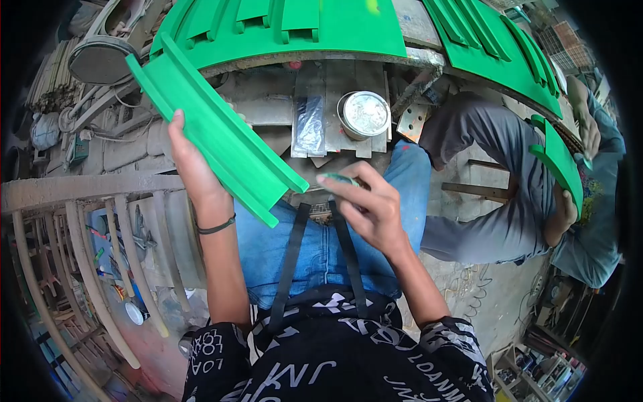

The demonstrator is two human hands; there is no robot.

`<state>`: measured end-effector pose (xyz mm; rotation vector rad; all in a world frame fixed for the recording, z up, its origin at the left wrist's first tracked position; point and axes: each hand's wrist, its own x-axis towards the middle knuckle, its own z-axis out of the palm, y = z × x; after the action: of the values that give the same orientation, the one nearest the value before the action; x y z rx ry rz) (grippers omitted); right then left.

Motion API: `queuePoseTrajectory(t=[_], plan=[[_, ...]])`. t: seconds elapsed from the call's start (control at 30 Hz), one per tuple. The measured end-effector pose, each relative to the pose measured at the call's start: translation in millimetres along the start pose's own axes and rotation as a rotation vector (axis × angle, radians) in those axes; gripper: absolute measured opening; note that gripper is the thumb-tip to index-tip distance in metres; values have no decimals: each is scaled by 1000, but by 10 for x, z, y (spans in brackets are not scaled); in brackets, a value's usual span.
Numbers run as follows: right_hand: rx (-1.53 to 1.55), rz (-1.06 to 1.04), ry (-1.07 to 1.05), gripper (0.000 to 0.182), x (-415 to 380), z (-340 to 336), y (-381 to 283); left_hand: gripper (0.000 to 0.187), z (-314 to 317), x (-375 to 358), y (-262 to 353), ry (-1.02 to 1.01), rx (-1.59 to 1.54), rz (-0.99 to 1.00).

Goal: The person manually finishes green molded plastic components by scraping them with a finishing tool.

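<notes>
A long green-painted piece with raised edges, like a shallow channel (218, 137), slants across my lap. My left hand (195, 167) grips its left edge, thumb showing over the rim and the other fingers hidden beneath. Close to the lower right end of the channel, my right hand (373, 209) is closed with bent fingers around a small greenish folded scrap (341, 179). Its material is too small to make out. A gap shows between the right hand and the channel.
Green panels with attached strips (348, 37) lie on the bench ahead. A lidded paint bucket (366, 115) stands beside a plastic-wrapped packet (309, 124). At right, a co-worker holds another green piece (561, 161). A wooden slatted frame (87, 191) stands left.
</notes>
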<state>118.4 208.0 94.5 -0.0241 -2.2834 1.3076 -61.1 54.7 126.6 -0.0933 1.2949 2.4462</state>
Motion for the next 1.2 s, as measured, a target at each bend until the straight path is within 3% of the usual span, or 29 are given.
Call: queuePoseTrajectory(t=[0.17, 0.23, 0.3, 0.43, 0.57, 0.63, 0.8, 0.9, 0.97, 1.2], plan=[[22, -72, -26, 43, -22, 47, -10, 51, 12, 8, -18, 25, 102, 98], [1, 59, -16, 45, -24, 74, 110, 52, 12, -4, 0, 3, 62, 62], [-2, 58, -18, 45, 4, 20, -18, 52, 14, -22, 20, -12, 33, 16], [29, -83, -37, 43, -15, 47, -84, 52, 8, 0, -8, 42, 143, 82], [-11, 78, -5, 45, -43, 64, 90, 52, -56, 31, -39, -1, 49, -1], [33, -58, -35, 42, 4, -20, -101, 53, -37, -4, -25, 11, 78, 3], [-43, 78, -106, 45, 10, 30, 145, 55, -30, 1, -10, -59, 109, -41], [30, 20, -115, 45, 9, -60, 4, 55, -4, -47, -1, -26, 175, -8], [125, -44, -160, 42, 50, -67, -150, 55, -31, -44, -11, -104, 145, -116], [174, -57, -359, 37, 17, -69, -105, 53, -39, -47, 12, -117, 155, -150]])
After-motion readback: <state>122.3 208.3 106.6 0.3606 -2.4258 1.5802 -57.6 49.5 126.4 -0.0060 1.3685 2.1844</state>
